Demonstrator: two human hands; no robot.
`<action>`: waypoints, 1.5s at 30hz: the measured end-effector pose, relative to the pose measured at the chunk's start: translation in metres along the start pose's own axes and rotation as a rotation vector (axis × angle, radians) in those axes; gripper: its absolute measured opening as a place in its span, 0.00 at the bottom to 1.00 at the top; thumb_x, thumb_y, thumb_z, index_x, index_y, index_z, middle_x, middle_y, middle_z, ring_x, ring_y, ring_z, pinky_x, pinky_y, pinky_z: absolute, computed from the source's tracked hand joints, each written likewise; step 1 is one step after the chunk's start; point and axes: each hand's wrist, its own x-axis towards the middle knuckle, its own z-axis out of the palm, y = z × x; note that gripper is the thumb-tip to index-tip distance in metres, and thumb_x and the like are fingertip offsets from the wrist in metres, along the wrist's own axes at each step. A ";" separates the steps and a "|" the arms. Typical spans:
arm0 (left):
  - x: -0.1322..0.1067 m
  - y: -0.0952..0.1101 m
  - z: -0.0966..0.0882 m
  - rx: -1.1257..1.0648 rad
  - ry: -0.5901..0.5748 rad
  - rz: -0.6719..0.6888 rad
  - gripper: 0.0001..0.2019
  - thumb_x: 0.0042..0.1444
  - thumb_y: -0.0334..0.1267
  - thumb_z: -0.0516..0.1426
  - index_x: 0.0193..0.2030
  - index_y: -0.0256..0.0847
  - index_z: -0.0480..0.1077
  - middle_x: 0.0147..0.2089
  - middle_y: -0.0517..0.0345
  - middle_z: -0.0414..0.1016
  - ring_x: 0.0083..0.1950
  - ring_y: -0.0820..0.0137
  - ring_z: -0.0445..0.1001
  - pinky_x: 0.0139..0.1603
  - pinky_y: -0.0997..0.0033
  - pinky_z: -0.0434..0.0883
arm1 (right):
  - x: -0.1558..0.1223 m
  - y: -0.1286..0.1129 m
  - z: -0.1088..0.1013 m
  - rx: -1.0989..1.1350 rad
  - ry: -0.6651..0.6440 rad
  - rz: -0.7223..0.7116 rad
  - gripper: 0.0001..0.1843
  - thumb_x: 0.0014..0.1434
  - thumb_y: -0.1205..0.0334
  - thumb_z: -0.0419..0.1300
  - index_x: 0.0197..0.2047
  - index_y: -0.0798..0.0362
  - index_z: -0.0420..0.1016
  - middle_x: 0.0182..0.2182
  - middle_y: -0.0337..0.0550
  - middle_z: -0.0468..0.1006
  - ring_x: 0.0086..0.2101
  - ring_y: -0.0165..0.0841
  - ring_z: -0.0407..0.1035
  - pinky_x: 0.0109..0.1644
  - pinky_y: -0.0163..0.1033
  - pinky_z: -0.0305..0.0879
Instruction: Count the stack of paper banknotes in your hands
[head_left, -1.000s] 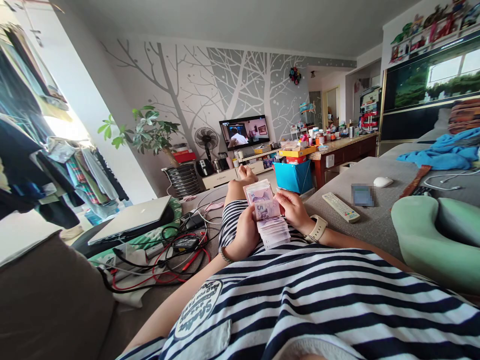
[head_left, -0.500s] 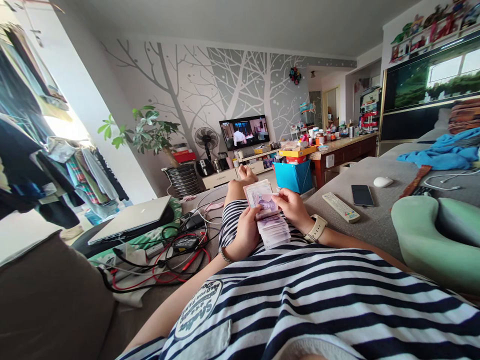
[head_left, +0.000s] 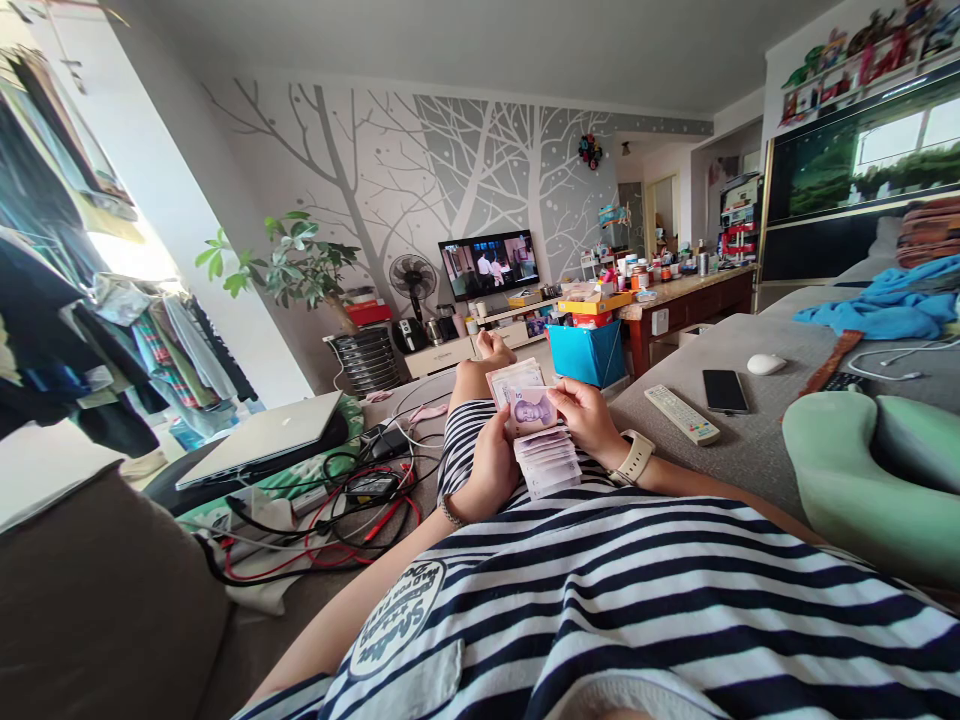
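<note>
I lie back on a grey sofa in a striped shirt, with a stack of banknotes (head_left: 541, 440) held over my lap. My left hand (head_left: 491, 468) is closed around the stack from the left side. My right hand (head_left: 589, 418), with a pale watch on its wrist, pinches the top purple note (head_left: 534, 408) at its right edge, peeling it down off the upright part of the stack. The notes fan out toward me below the hands.
On the sofa to my right lie a remote (head_left: 681, 413), a black phone (head_left: 724, 390), a white mouse (head_left: 766, 364) and a green cushion (head_left: 870, 470). To my left are a laptop (head_left: 262, 434) and tangled cables (head_left: 337, 510). A blue bin (head_left: 589, 352) and TV (head_left: 489, 265) stand ahead.
My right hand has been flicking notes off the upright stack one after another; a different purple note now faces me. The picture on the TV has changed. My left hand stays put.
</note>
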 end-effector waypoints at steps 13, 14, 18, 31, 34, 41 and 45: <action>-0.007 0.006 0.009 0.011 0.076 -0.010 0.05 0.45 0.35 0.62 0.25 0.36 0.72 0.26 0.53 0.78 0.42 0.58 0.79 0.45 0.65 0.73 | -0.002 -0.005 0.000 0.070 -0.020 -0.022 0.14 0.62 0.51 0.57 0.32 0.53 0.68 0.25 0.37 0.69 0.27 0.31 0.64 0.31 0.35 0.59; -0.007 0.006 0.009 0.007 0.064 -0.012 0.05 0.45 0.35 0.63 0.26 0.36 0.72 0.27 0.52 0.78 0.43 0.58 0.79 0.45 0.64 0.73 | -0.001 -0.005 0.000 0.069 -0.022 -0.021 0.14 0.62 0.51 0.57 0.32 0.53 0.68 0.25 0.37 0.69 0.27 0.31 0.64 0.31 0.35 0.59; -0.005 0.006 0.008 -0.002 0.022 -0.008 0.05 0.44 0.35 0.62 0.27 0.36 0.73 0.29 0.51 0.80 0.43 0.58 0.79 0.45 0.64 0.73 | -0.001 -0.006 0.000 0.058 -0.017 -0.022 0.14 0.62 0.50 0.57 0.33 0.53 0.69 0.26 0.38 0.70 0.27 0.31 0.64 0.31 0.36 0.60; -0.009 0.007 0.009 0.054 0.102 0.007 0.04 0.47 0.34 0.61 0.25 0.36 0.71 0.28 0.54 0.79 0.37 0.63 0.79 0.38 0.69 0.73 | -0.001 -0.005 -0.001 0.063 -0.023 -0.027 0.15 0.63 0.50 0.57 0.33 0.53 0.69 0.28 0.38 0.70 0.28 0.31 0.64 0.33 0.35 0.60; -0.009 0.007 0.009 0.064 0.092 0.010 0.04 0.48 0.34 0.60 0.28 0.36 0.73 0.29 0.54 0.79 0.37 0.63 0.78 0.38 0.69 0.73 | -0.001 -0.005 -0.001 0.067 -0.027 -0.031 0.14 0.63 0.51 0.56 0.33 0.53 0.69 0.26 0.37 0.69 0.27 0.31 0.63 0.32 0.35 0.60; -0.007 0.005 0.005 0.058 0.057 0.016 0.06 0.47 0.38 0.62 0.31 0.37 0.74 0.29 0.54 0.79 0.38 0.60 0.78 0.38 0.66 0.73 | -0.001 -0.005 -0.001 0.045 -0.030 -0.023 0.15 0.63 0.49 0.56 0.33 0.53 0.69 0.27 0.37 0.69 0.28 0.31 0.63 0.32 0.36 0.59; -0.005 0.004 0.004 0.044 0.036 0.006 0.07 0.45 0.39 0.63 0.28 0.39 0.73 0.28 0.55 0.78 0.39 0.59 0.78 0.38 0.66 0.73 | -0.001 -0.005 -0.001 0.024 -0.028 -0.024 0.16 0.63 0.48 0.56 0.33 0.53 0.69 0.27 0.38 0.69 0.28 0.31 0.64 0.32 0.35 0.59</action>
